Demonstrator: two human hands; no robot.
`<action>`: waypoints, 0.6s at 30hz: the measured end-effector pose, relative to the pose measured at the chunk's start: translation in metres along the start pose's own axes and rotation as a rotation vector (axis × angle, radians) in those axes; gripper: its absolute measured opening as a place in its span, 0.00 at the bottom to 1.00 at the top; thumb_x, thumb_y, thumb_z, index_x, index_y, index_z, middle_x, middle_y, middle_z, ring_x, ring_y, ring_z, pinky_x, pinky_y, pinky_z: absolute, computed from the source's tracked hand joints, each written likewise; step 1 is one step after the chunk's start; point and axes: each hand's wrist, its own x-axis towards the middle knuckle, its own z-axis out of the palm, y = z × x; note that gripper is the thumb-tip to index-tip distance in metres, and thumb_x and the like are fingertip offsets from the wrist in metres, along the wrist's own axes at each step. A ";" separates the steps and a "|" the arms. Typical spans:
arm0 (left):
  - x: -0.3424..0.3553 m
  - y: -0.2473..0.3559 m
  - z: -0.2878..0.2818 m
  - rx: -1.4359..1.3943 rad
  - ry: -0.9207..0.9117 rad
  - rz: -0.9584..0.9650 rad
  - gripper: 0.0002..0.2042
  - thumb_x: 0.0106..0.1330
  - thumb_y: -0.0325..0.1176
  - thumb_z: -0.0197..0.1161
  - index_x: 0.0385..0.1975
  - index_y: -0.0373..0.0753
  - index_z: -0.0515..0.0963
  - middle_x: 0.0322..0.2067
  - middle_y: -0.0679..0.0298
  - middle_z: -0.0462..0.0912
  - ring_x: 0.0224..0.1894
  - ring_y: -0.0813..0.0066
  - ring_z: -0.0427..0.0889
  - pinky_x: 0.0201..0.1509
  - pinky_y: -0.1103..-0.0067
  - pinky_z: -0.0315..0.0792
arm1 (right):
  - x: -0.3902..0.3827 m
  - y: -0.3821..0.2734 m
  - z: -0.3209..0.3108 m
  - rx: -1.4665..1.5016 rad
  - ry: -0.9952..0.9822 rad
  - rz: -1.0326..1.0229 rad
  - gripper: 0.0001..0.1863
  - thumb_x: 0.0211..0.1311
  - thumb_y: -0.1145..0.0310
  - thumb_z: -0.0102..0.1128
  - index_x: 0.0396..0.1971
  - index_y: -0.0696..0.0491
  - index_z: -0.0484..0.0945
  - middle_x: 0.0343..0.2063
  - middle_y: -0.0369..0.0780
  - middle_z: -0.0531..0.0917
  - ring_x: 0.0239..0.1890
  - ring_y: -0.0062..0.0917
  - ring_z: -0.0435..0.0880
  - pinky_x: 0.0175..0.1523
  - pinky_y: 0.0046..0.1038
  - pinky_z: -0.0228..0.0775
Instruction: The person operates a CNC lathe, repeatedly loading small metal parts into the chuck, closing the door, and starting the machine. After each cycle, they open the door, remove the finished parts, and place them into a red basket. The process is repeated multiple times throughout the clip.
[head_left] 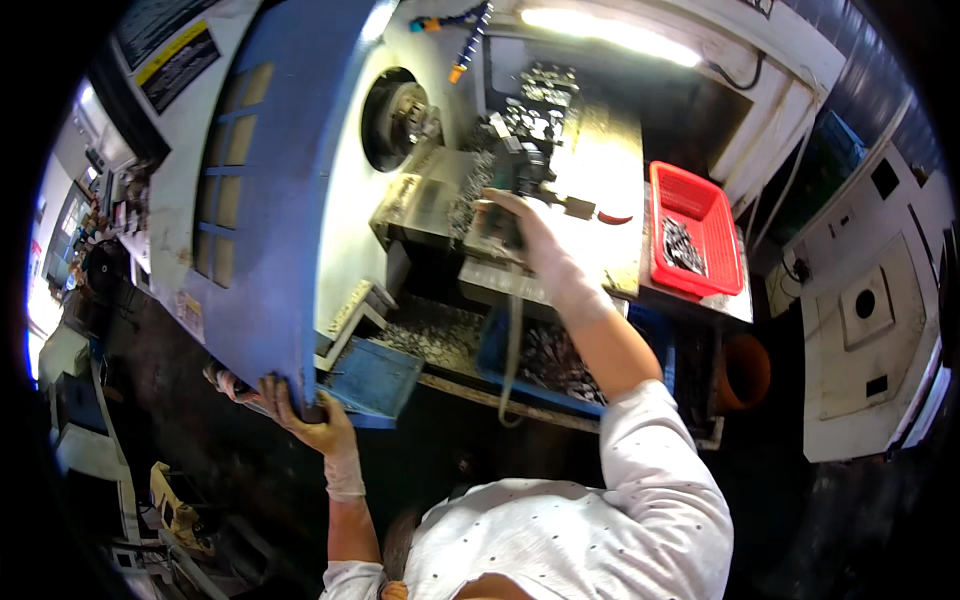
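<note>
My left hand [312,425] is closed round the lower edge of a large blue machine door [262,290] with window panes. A dark object lies beside its fingers, too unclear to name. My right hand [530,228] reaches into the lathe, fingers curled round a dark-bodied air gun [506,236], mostly hidden by the hand. From below it hangs a pale hose [514,345]. To the left of this hand is the round chuck [405,112], and just beyond the hand a tool block [530,165] stands among metal chips.
A red plastic basket [722,235] with small metal parts stands to the right. Below lies a blue bin [490,350] of metal pieces. A red-handled tool [614,218] rests on the pale bench surface [615,160]. A blue tray [370,380] sits beside the door.
</note>
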 end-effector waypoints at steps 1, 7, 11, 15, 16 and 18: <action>-0.002 -0.002 -0.004 0.039 0.003 -0.018 0.25 0.39 0.18 0.49 0.43 0.32 0.57 0.46 0.52 0.57 0.50 0.58 0.54 0.53 0.69 0.45 | -0.037 -0.007 -0.026 -0.117 0.125 -0.047 0.14 0.44 0.63 0.50 0.29 0.56 0.69 0.22 0.36 0.74 0.24 0.18 0.72 0.29 0.18 0.61; 0.010 0.019 0.002 0.158 0.158 -0.121 0.21 0.45 0.24 0.56 0.41 0.29 0.59 0.42 0.52 0.63 0.44 0.64 0.64 0.48 0.75 0.57 | -0.197 0.060 -0.283 -0.756 1.076 -0.235 0.14 0.45 0.68 0.50 0.33 0.59 0.66 0.25 0.39 0.72 0.26 0.22 0.68 0.36 0.22 0.59; 0.006 0.011 0.003 0.203 0.134 -0.150 0.23 0.42 0.19 0.53 0.42 0.30 0.58 0.43 0.54 0.62 0.44 0.64 0.64 0.47 0.75 0.58 | -0.224 0.119 -0.364 -0.966 1.070 0.424 0.20 0.45 0.60 0.50 0.33 0.61 0.66 0.28 0.44 0.72 0.31 0.30 0.68 0.38 0.25 0.59; 0.005 0.007 -0.001 0.218 0.161 -0.199 0.23 0.41 0.18 0.52 0.42 0.32 0.58 0.42 0.54 0.63 0.43 0.65 0.65 0.46 0.75 0.60 | -0.178 0.138 -0.348 -1.441 0.870 -0.293 0.23 0.42 0.55 0.49 0.35 0.57 0.67 0.33 0.47 0.70 0.40 0.35 0.66 0.44 0.29 0.57; 0.003 0.003 -0.002 0.180 0.180 -0.223 0.23 0.40 0.19 0.52 0.42 0.32 0.58 0.42 0.54 0.63 0.42 0.65 0.65 0.45 0.76 0.61 | -0.159 0.124 -0.327 -1.537 0.663 -0.269 0.20 0.40 0.57 0.51 0.32 0.56 0.68 0.31 0.45 0.71 0.38 0.33 0.67 0.42 0.28 0.59; 0.004 0.004 0.000 0.205 0.163 -0.206 0.23 0.40 0.19 0.52 0.42 0.32 0.58 0.42 0.54 0.63 0.42 0.65 0.66 0.45 0.76 0.61 | -0.124 0.111 -0.298 -1.716 0.244 -0.167 0.16 0.39 0.60 0.51 0.30 0.54 0.71 0.29 0.42 0.73 0.36 0.30 0.69 0.40 0.27 0.61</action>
